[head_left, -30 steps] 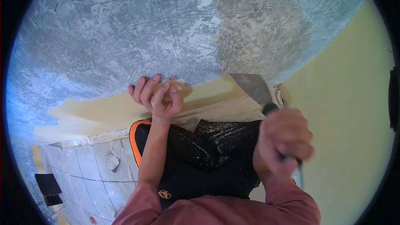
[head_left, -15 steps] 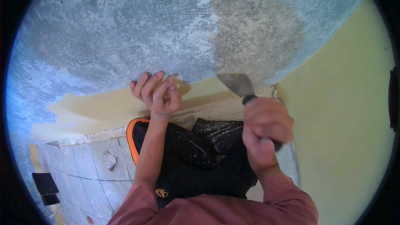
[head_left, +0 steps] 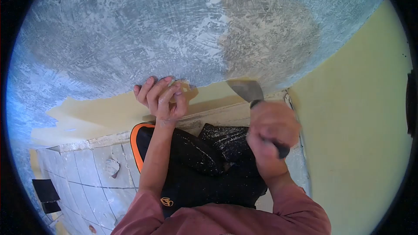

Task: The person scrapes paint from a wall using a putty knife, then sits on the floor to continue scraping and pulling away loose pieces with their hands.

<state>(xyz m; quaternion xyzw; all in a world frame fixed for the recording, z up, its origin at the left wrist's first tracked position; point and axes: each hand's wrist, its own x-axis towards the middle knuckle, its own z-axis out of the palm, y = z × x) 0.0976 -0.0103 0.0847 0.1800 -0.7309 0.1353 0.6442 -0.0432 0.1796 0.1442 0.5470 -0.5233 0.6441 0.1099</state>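
Note:
My right hand [head_left: 274, 124] is wrapped round the dark handle of a scraper [head_left: 247, 90]. The wide metal blade points up and left, its edge at the lower border of the grey, rough coating on the wall [head_left: 174, 30]. Below that ragged border runs a strip of smooth yellow wall [head_left: 93, 115]. My left hand [head_left: 163, 98] is raised palm up with curled, parted fingers, its fingertips at the coating's edge; nothing shows in it. A small loose flap or shadowed patch lies just right of its fingers.
A yellow side wall [head_left: 357, 117] rises on the right. Pale floor tiles [head_left: 87, 169] lie at the lower left, with a whitish chip [head_left: 112, 167] and dark squares [head_left: 45, 190] on them. My dusty black-clad legs [head_left: 209, 182] are bent close to the wall.
My right hand and the scraper have shifted slightly left, with the blade a little lower. My left hand has barely moved.

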